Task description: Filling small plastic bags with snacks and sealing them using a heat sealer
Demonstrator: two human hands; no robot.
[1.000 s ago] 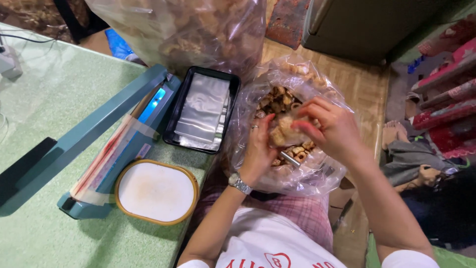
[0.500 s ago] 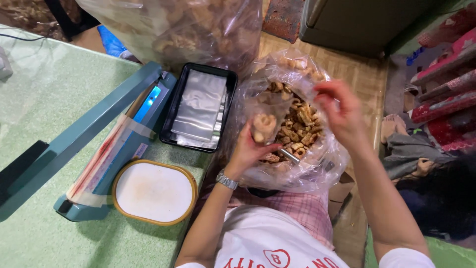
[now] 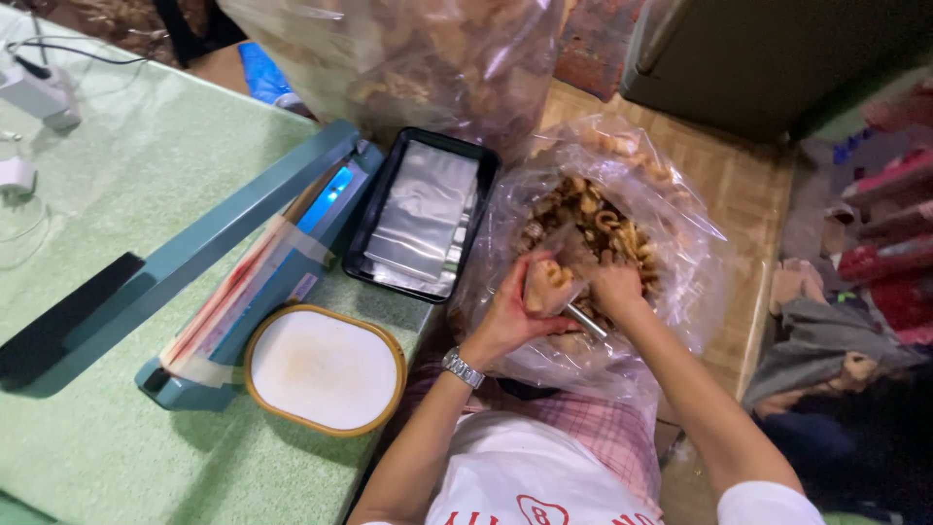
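1. Two hands now meet inside the large clear bag (image 3: 671,262) of brown fried pieces; half a second ago the right hand (image 3: 614,288) was lifted, fingers spread, over the bag's far rim, and it has since dropped down among the pieces.
2. The left hand (image 3: 515,309) has stayed at the bag's near side, fingers curled round a small clear pouch (image 3: 544,282) holding a few pale, puffy pieces; it grips the pouch upright, mouth up.
3. The right hand is bunched tight beside the pouch, touching it; what its fingers close on is hidden, so I cannot tell its hold.
4. A shiny metal handle (image 3: 585,320) pokes out just below both hands, its end buried in the snacks.
5. The big bag is thin, crinkled, glossy plastic, resting on the person's lap beside the table (image 3: 117,194).
6. The table has a pale green, lightly textured top.
7. On it lie a long teal heat sealer (image 3: 224,253) with its arm raised, a black rectangular tray (image 3: 362,248) of flat clear bags, and an oval white lid (image 3: 324,369) with a tan rim.
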